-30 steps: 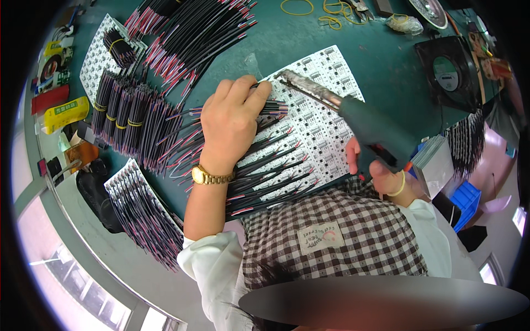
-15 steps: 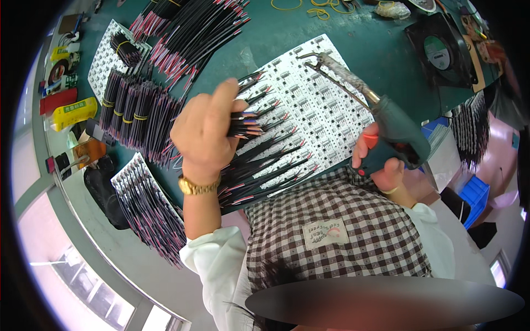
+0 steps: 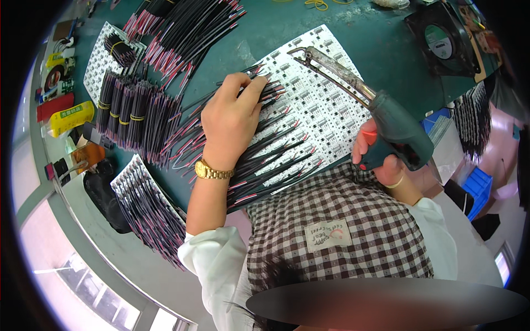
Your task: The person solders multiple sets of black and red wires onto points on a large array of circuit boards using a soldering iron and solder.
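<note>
My left hand (image 3: 231, 121), a gold watch at its wrist, is closed over thin black wires (image 3: 273, 95) along the left side of a white circuit-board panel (image 3: 326, 71). Its thumb and index finger point at the upper wire ends; the palm side is hidden. Lower down, more black wires with red and white ends (image 3: 276, 160) lie in rows across the panel. In my right hand (image 3: 386, 165) is a dark green soldering gun (image 3: 400, 129), gripped by its handle. The gun's metal tip hangs over the panel's upper part, apart from my left hand.
Tied bundles of black wires (image 3: 124, 113) and a loose heap of wires (image 3: 193, 33) occupy the green table's left side. A wired panel (image 3: 149, 209) sits at the near left. At the far right stands a black fan (image 3: 441, 44), with a blue crate (image 3: 475, 193) below.
My left hand has moved right and turned down from a raised pose, bringing the wires lower onto the panel. The soldering gun stays almost in place.
</note>
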The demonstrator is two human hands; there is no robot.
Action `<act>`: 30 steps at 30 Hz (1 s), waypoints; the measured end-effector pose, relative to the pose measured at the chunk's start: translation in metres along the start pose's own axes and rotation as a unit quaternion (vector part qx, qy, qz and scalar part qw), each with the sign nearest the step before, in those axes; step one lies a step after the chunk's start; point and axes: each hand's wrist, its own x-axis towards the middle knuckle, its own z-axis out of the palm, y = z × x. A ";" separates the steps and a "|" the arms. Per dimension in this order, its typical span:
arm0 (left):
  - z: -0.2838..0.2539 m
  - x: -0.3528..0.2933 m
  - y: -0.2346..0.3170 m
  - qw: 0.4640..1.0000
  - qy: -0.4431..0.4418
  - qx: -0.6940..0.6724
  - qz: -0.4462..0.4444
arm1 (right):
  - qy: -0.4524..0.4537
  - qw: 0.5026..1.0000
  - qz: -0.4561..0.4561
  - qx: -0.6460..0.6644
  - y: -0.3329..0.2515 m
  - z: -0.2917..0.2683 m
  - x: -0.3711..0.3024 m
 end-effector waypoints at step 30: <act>0.003 0.001 0.000 0.999 -0.045 0.008 -0.004 | -0.110 0.968 -0.041 -0.220 -0.005 0.003 0.010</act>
